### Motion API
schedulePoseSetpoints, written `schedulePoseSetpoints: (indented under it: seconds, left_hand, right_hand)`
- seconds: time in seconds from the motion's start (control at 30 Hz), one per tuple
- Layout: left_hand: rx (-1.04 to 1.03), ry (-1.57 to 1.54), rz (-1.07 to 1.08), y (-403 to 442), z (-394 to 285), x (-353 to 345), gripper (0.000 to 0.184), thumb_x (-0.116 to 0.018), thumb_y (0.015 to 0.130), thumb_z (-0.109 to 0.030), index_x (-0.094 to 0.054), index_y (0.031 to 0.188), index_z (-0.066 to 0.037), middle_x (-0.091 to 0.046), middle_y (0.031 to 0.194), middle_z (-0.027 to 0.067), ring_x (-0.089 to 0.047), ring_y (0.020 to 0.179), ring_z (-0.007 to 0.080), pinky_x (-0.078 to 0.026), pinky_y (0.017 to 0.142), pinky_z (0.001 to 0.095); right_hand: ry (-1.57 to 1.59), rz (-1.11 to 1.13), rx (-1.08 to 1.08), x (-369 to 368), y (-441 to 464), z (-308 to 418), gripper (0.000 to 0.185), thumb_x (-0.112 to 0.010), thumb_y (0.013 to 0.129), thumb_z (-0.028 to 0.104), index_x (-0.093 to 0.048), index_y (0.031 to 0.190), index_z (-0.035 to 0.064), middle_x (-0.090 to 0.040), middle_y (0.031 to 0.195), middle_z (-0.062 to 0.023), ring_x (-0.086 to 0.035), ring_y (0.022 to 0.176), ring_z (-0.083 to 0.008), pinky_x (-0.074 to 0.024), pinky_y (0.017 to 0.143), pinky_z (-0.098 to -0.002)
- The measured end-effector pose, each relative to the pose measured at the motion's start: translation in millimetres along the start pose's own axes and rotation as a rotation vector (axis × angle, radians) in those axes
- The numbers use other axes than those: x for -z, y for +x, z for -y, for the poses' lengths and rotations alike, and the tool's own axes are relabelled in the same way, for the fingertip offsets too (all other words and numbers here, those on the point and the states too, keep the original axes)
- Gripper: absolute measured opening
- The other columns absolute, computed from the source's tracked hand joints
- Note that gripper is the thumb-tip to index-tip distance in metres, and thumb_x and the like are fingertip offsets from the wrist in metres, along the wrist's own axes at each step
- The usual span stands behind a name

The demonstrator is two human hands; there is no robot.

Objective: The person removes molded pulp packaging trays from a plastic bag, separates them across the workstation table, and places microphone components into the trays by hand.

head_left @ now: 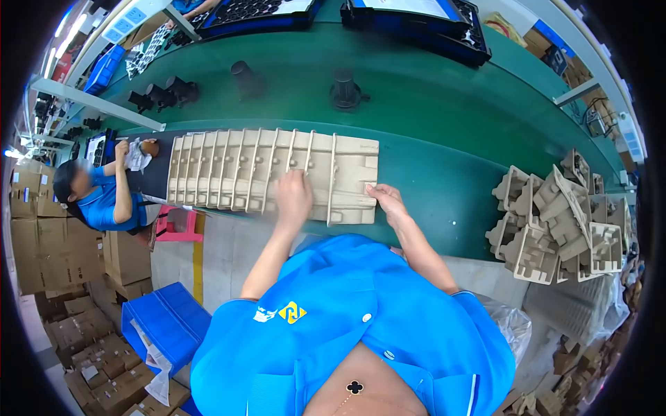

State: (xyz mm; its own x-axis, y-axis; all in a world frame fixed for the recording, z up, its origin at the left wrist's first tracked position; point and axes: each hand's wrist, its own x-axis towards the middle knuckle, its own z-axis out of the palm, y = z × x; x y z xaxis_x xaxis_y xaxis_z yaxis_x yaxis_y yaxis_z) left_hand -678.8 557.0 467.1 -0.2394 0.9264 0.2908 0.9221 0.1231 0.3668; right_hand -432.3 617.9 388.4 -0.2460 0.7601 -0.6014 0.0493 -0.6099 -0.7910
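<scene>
A long row of nested moulded-pulp trays (354, 166), grey-beige with raised rims, lies across the bench in front of me. My left hand (294, 197) is closed over the row near its middle right, its fingertips against a tray rim and partly hidden. At the right end, my right hand (388, 199) pinches the edge of the end tray between thumb and fingers.
Loose pulp trays (555, 215) are heaped on the bench at right. Black plastic fittings (345, 90) stand on the green belt (291, 87) beyond, below black bins (423, 28). A co-worker (104, 194) sits at left. A blue crate (166, 326) and cartons (104, 374) are lower left.
</scene>
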Motion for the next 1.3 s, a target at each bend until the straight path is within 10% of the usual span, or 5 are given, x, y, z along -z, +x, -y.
schedulePoseSetpoints:
  seconds: [0.57, 0.8, 0.9, 1.07, 1.3]
  left_hand:
    - [-0.094, -0.105, 0.121, 12, 8, 7, 0.058, -0.057, 0.091, -0.009, -0.036, 0.146, -0.004, -0.040, 0.140, 0.0283, -0.041, 0.124, 0.0470, -0.039, 0.102, 0.0521]
    - [-0.150, -0.047, 0.029, 21, -6, 8, 0.040, -0.061, 0.089, -0.010, -0.057, 0.128, -0.004, -0.042, 0.138, 0.0266, -0.042, 0.124, 0.0455, -0.037, 0.101, 0.0535]
    - [-0.180, -0.024, 0.071, 29, -35, 5, 0.034, -0.067, 0.087, -0.022, -0.062, 0.109, 0.003, -0.049, 0.130, 0.0248, -0.045, 0.118, 0.0411, -0.036, 0.099, 0.0507]
    - [-0.228, 0.022, 0.093, 35, -39, -17, 0.030, -0.066, 0.081, -0.018, -0.059, 0.098, 0.005, -0.053, 0.119, 0.0203, -0.048, 0.108, 0.0380, -0.037, 0.094, 0.0489]
    - [-0.146, -0.029, 0.048, 36, -26, -8, 0.044, -0.069, 0.077, -0.012, -0.053, 0.114, 0.003, -0.050, 0.128, 0.0188, -0.046, 0.118, 0.0370, -0.033, 0.104, 0.0470]
  right_hand:
    - [-0.037, -0.276, -0.013, 99, -25, -23, 0.036, -0.075, 0.088, 0.033, -0.074, 0.104, 0.0015, -0.072, 0.098, -0.0046, -0.061, 0.094, -0.0116, -0.0436, 0.090, -0.0300]
    - [0.123, -0.401, -0.109, 139, -40, -24, 0.044, -0.071, 0.091, 0.038, -0.069, 0.116, 0.0021, -0.070, 0.108, -0.0098, -0.059, 0.105, -0.0199, -0.0392, 0.100, -0.0344]
    - [-0.360, -1.103, 0.287, 132, -40, -22, 0.050, -0.068, 0.092, 0.041, -0.064, 0.122, 0.0017, -0.063, 0.115, -0.0142, -0.052, 0.115, -0.0262, -0.0400, 0.099, -0.0382]
    - [-0.931, -0.920, 0.411, 16, -54, 59, 0.071, -0.073, 0.081, 0.049, -0.049, 0.131, 0.0043, -0.057, 0.116, -0.0186, -0.050, 0.119, -0.0376, -0.0281, 0.106, -0.0567]
    - [0.164, -0.665, 0.493, 66, -34, 50, 0.044, -0.068, 0.090, 0.011, -0.048, 0.128, -0.0002, -0.062, 0.113, -0.0117, -0.059, 0.104, -0.0221, -0.0436, 0.099, -0.0397]
